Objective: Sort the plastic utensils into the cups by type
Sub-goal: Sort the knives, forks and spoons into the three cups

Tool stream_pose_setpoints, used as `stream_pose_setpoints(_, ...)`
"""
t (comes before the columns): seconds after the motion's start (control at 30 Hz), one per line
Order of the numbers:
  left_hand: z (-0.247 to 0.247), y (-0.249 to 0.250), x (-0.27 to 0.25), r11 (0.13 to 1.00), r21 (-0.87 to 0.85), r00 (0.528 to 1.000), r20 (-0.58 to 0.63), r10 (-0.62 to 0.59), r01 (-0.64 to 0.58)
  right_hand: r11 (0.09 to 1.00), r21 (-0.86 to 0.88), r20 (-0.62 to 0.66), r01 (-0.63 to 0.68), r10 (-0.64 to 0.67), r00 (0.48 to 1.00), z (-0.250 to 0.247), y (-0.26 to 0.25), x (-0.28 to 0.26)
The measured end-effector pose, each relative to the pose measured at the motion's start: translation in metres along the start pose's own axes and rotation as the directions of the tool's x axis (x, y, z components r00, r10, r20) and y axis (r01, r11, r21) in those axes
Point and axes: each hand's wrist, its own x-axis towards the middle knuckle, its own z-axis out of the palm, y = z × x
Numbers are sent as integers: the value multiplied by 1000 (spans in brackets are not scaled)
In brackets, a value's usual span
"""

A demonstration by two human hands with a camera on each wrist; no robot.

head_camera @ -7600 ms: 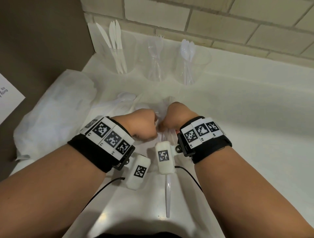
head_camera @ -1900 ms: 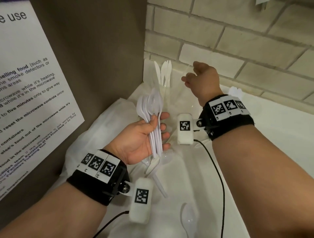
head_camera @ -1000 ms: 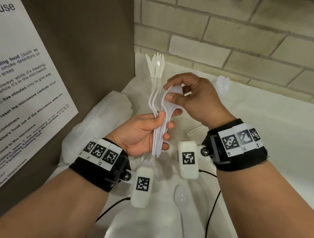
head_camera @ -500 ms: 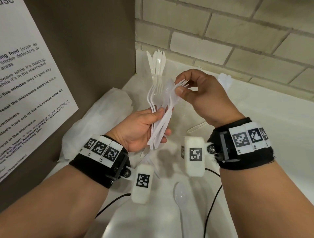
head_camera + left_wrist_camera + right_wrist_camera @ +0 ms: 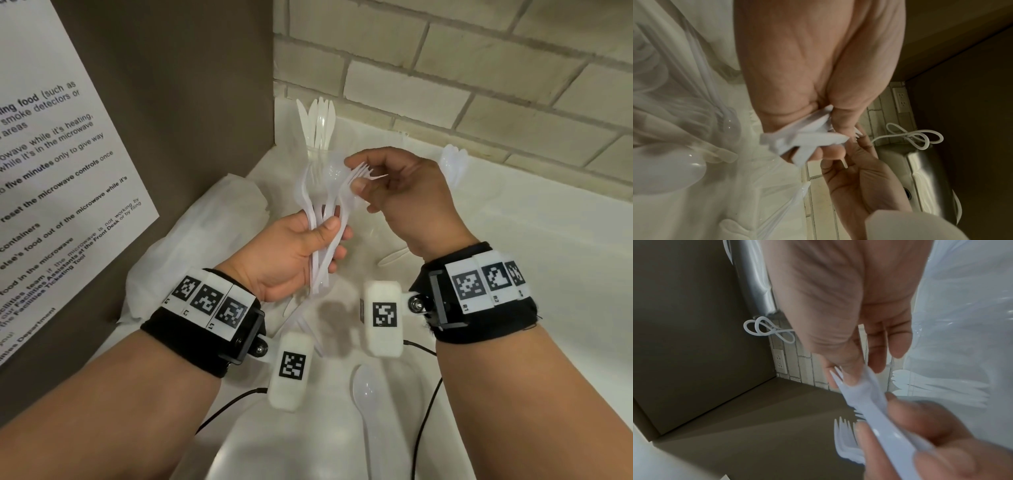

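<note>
Nearest me a loose spoon (image 5: 364, 394) lies on the white counter (image 5: 513, 240), bowl toward the hands, between my two forearms. Above it my left hand (image 5: 291, 246) is raised off the counter, palm turned inward, with its thumb pressed across a bundle of white utensils (image 5: 320, 222) and the fingers curled round the handles; the handle ends fan out below the palm in the left wrist view, and the heads stand up above the fist. My right hand (image 5: 404, 192) hovers just beyond and to the right, wrist bent, thumb and forefinger pinching the head of one fork (image 5: 356, 174) at the top of the bundle, the other fingers loosely curled. To the left a crumpled plastic bag (image 5: 212, 219) rests against the brown panel. Farther back, against the brick wall, a clear cup (image 5: 317, 150) holds knives (image 5: 318, 120) upright, and another cup to the right, mostly hidden behind my right hand, shows spoon bowls (image 5: 452, 161).
</note>
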Motion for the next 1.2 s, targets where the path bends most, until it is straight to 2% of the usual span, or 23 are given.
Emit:
stream_pose_setpoints(0.2,0,2,2,1000,11,996,-90,10,-9,968,242,-18,-65,71,997,0,-2,-2)
stream_pose_setpoints(0.3,-2,1,1,1000,-26,998,-65,-5,3,871,482,-74,-91,144,987,-4,-9,2)
stream_pose_setpoints(0.37,-4,1,1,999,-37,1000,-20,-14,13,832,545,-68,-97,159,985,-3,-16,2)
stream_pose_setpoints(0.43,-5,-1,0,999,-31,1000,15,-27,27,891,447,-65,-84,126,990,-2,-23,1)
stream_pose_setpoints(0.53,-5,-3,1,998,-45,999,27,-40,42,990,144,-93,-3,17,996,0,-27,1)
stream_pose_setpoints(0.63,-6,-3,2,999,-14,999,12,-52,52,997,-73,-66,7,-11,998,2,-22,7)
stream_pose_setpoints(0.77,-6,-2,3,996,36,996,29,-89,88,988,-86,-14,-131,130,991,8,-18,10)
stream_pose_setpoints(0.93,-7,-7,6,979,169,994,0,-111,109,967,-248,87,-51,75,993,16,-14,12)
stream_pose_setpoints(1.2,-4,-8,10,918,389,994,-103,-37,74,967,-249,-14,-56,54,998,23,-2,22)
